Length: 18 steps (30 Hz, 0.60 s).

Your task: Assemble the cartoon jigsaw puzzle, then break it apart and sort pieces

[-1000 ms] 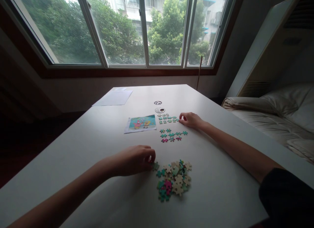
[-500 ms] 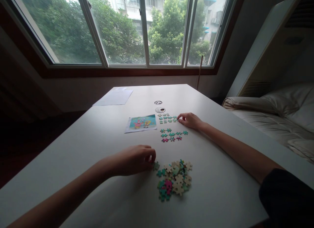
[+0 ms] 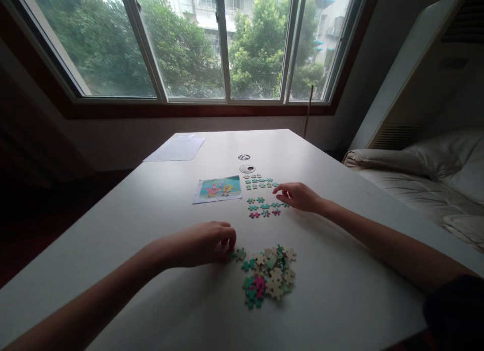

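My left hand (image 3: 207, 244) is low over the table with its fingers pinched on a small green puzzle piece (image 3: 232, 255), partly hidden by the fingertips. Right beside it lies another greenish puzzle piece (image 3: 240, 254). A heap of puzzle pieces (image 3: 276, 280), tan, teal and pink, lies just to the right. My right hand (image 3: 299, 195) hovers by the sorted rows of teal pieces (image 3: 259, 186), fingers loosely apart and nothing between them. Below these rows is a second group of teal and pink pieces (image 3: 264, 207), its right end partly covered by that hand.
A picture sheet with cartoon figures (image 3: 221, 188) lies left of the rows. Two round discs (image 3: 247, 169) sit behind them. Papers (image 3: 174, 149) lie at the far left of the white table (image 3: 151, 199). A cushioned seat (image 3: 401, 184) stands at the right, beneath the window.
My right hand has drawn back toward me from the upper rows, leaving a teal piece at their right end. The left hand has shifted slightly left, uncovering more of the pieces there.
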Tool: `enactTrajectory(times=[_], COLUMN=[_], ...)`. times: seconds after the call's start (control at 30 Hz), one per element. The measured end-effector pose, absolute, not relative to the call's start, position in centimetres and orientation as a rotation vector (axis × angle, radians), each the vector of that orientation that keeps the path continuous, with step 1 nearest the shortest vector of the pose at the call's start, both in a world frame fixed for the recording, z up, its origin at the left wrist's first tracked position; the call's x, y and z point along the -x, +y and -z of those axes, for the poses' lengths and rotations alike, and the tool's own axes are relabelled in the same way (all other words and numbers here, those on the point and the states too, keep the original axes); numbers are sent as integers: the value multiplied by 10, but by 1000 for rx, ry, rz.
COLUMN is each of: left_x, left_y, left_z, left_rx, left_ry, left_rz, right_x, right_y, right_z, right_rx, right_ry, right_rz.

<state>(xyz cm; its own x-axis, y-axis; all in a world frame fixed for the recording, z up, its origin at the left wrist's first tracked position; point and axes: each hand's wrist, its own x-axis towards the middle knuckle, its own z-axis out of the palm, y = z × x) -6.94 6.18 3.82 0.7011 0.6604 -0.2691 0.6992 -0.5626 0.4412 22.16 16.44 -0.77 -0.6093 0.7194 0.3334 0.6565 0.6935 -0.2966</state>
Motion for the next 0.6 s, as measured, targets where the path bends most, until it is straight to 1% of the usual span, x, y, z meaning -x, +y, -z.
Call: enactTrajectory(times=[0.2,0.43,0.53,0.6], left_x=[71,71,71,69], left_y=[60,58,61,65], left_z=[-43,-50,-46,-38], left_rx=[-2306,-2326,-2326,-2259], left_ry=[1116,1076,1043,997], left_rz=[167,171,79,-93], right_x=[-213,-199,-191,-185], right_y=[130,105,94,87], right_z=[3,5,6,7], right_rx=[904,657,577,554], right_ry=[-2518,-2623,-2646,-2633], right_rz=[-258,-262,-277,-269])
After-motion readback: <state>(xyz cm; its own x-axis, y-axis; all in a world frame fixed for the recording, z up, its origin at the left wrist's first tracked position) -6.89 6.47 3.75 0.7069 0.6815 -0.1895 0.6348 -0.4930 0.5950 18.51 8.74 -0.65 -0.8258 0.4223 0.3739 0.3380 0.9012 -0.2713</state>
